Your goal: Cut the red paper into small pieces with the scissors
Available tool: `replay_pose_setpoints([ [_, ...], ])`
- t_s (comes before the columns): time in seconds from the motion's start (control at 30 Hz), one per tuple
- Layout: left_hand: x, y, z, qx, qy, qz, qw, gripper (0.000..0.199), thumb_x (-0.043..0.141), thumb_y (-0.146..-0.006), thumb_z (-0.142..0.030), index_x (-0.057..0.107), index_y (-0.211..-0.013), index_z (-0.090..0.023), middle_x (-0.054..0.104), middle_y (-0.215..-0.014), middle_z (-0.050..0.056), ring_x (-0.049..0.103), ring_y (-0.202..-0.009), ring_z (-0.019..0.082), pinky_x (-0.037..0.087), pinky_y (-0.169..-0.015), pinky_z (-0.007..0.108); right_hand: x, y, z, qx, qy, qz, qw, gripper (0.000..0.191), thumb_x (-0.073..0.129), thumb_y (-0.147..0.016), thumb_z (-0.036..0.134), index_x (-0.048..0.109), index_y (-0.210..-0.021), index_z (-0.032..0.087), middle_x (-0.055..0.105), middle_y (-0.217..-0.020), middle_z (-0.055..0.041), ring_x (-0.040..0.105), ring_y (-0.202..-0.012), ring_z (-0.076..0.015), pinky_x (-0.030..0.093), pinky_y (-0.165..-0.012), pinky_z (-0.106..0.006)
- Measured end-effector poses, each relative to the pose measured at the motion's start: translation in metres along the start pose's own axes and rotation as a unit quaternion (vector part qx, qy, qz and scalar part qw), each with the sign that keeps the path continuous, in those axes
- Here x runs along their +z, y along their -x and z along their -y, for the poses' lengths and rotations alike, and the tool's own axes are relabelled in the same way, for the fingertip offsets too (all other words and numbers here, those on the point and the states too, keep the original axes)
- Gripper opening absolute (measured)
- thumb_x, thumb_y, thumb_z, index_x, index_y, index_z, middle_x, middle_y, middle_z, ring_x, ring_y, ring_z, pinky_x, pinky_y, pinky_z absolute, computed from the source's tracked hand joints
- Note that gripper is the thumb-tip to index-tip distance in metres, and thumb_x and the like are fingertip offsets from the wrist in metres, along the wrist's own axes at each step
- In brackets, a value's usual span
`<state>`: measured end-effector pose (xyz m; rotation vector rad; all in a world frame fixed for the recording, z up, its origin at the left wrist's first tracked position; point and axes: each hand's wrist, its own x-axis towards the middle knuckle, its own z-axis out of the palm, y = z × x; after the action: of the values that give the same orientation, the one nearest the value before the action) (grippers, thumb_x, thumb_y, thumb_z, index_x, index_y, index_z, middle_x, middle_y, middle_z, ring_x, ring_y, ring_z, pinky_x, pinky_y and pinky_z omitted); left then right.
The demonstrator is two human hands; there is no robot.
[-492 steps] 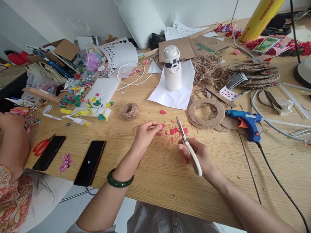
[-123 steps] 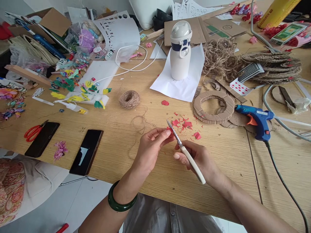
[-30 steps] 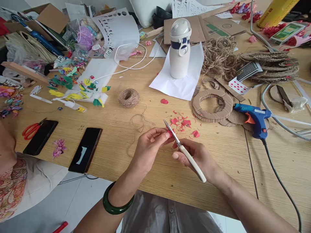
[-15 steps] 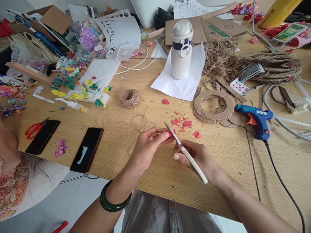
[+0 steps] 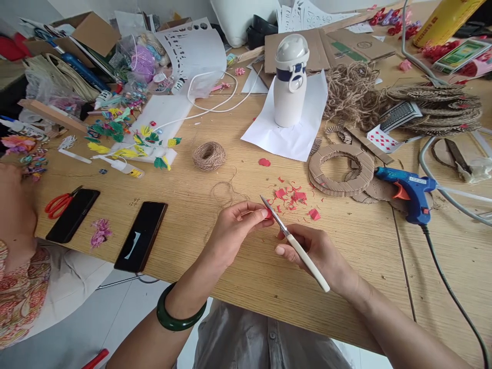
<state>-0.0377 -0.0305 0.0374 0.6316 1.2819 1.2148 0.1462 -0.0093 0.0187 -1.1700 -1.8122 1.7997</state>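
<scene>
Between the thumb and fingers of my left hand (image 5: pixel 238 225) is a small red paper piece (image 5: pixel 269 214), partly hidden by a blade. My right hand (image 5: pixel 313 251) is closed on white-handled scissors (image 5: pixel 307 261), whose blades point up and left and lie against the red piece. Just beyond my hands, red paper scraps (image 5: pixel 292 197) are scattered on the wooden table (image 5: pixel 249 277). A few red rounds (image 5: pixel 264 162) lie farther back. Loose twine from a twine ball (image 5: pixel 209 156) trails close to my left hand.
On the right are cardboard rings (image 5: pixel 341 169) and a blue glue gun (image 5: pixel 411 192) with its cord. A white bottle (image 5: pixel 291 87) stands on paper at the back. To the left lie a phone (image 5: pixel 141 236) and red-handled scissors (image 5: pixel 57 205), near another person's arm (image 5: pixel 15 215).
The view has shifted slightly, so the table things appear a little farther right. My hands, the scissors and the red piece keep almost the same pose. The other person's arm at left has moved.
</scene>
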Motion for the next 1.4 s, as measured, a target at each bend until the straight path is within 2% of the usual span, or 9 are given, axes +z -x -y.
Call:
replay_pose_setpoints([
  [0.13,0.000,0.000,-0.002,0.000,-0.003,0.010,1.000,0.014,0.073,-0.078,-0.026,0.073,-0.077,-0.013,0.072,-0.082,0.006,0.068,-0.083,0.018,0.056,-0.087,0.037,0.000,-0.001,0.001,0.003,-0.002,-0.004,1.000,0.044,0.072,-0.077,0.056,0.064,-0.086,0.013,0.039,-0.056,0.0062,0.033,-0.049,-0.0085,0.025,-0.043,-0.024],
  [0.27,0.003,0.001,0.004,0.003,0.041,-0.003,0.999,0.019,0.067,-0.083,-0.030,0.072,-0.076,-0.013,0.071,-0.084,0.006,0.068,-0.086,0.019,0.056,-0.088,0.038,0.000,-0.001,0.001,0.010,-0.021,-0.013,1.000,0.042,0.073,-0.077,0.054,0.063,-0.086,0.014,0.041,-0.056,0.0058,0.034,-0.049,-0.0084,0.027,-0.043,-0.023],
  [0.4,0.006,0.003,0.012,-0.004,0.045,-0.027,0.999,0.016,0.075,-0.077,-0.030,0.073,-0.079,-0.014,0.072,-0.086,0.005,0.068,-0.085,0.017,0.055,-0.089,0.035,0.000,-0.001,0.000,0.022,-0.036,-0.020,0.999,0.042,0.074,-0.076,0.054,0.062,-0.085,0.015,0.039,-0.055,0.0067,0.032,-0.048,-0.0082,0.028,-0.043,-0.023],
  [0.53,0.008,0.003,0.014,0.014,0.051,-0.054,0.997,0.018,0.080,-0.070,-0.028,0.073,-0.076,-0.014,0.073,-0.083,0.005,0.068,-0.082,0.017,0.056,-0.087,0.036,0.000,-0.001,-0.001,0.023,-0.037,-0.016,0.999,0.042,0.073,-0.076,0.054,0.062,-0.086,0.015,0.040,-0.055,0.0069,0.033,-0.047,-0.0081,0.028,-0.042,-0.023],
  [0.9,0.003,0.001,0.009,0.004,0.043,-0.052,0.998,0.015,0.079,-0.072,-0.025,0.072,-0.076,-0.013,0.073,-0.081,0.004,0.069,-0.080,0.016,0.057,-0.086,0.035,0.000,-0.001,0.000,0.018,-0.021,-0.006,1.000,0.040,0.072,-0.078,0.054,0.062,-0.085,0.015,0.039,-0.055,0.0065,0.033,-0.047,-0.0084,0.027,-0.042,-0.023],
  [1.0,0.002,0.002,0.007,-0.005,0.036,-0.053,0.998,0.017,0.080,-0.070,-0.027,0.072,-0.076,-0.013,0.072,-0.080,0.004,0.069,-0.078,0.016,0.056,-0.085,0.035,0.000,-0.002,-0.001,0.014,-0.027,-0.027,0.999,0.041,0.072,-0.077,0.054,0.061,-0.083,0.016,0.041,-0.057,0.0057,0.036,-0.049,-0.0091,0.030,-0.042,-0.023],
  [1.17,0.001,0.005,0.006,-0.032,-0.013,-0.021,0.999,0.019,0.080,-0.069,-0.030,0.072,-0.075,-0.014,0.071,-0.078,0.004,0.069,-0.078,0.018,0.055,-0.084,0.036,0.002,-0.005,-0.001,-0.026,-0.089,-0.081,0.992,0.040,0.072,-0.077,0.053,0.059,-0.090,0.017,0.050,-0.065,0.0027,0.046,-0.056,-0.0116,0.041,-0.050,-0.024],
  [1.3,0.004,0.008,0.006,-0.059,-0.098,0.041,0.993,0.016,0.076,-0.074,-0.031,0.072,-0.073,-0.015,0.071,-0.074,0.004,0.067,-0.073,0.017,0.053,-0.077,0.031,0.000,-0.005,0.004,-0.047,-0.118,-0.129,0.983,0.036,0.071,-0.079,0.047,0.055,-0.095,0.019,0.056,-0.072,0.0005,0.050,-0.062,-0.0130,0.043,-0.054,-0.025],
  [1.4,0.007,0.009,0.007,-0.060,-0.153,0.086,0.983,0.012,0.073,-0.076,-0.029,0.072,-0.075,-0.017,0.071,-0.075,0.003,0.066,-0.074,0.015,0.051,-0.074,0.027,-0.002,-0.005,0.008,-0.041,-0.139,-0.130,0.981,0.035,0.073,-0.077,0.041,0.053,-0.094,0.019,0.058,-0.075,0.0004,0.050,-0.063,-0.0127,0.042,-0.055,-0.025],
])
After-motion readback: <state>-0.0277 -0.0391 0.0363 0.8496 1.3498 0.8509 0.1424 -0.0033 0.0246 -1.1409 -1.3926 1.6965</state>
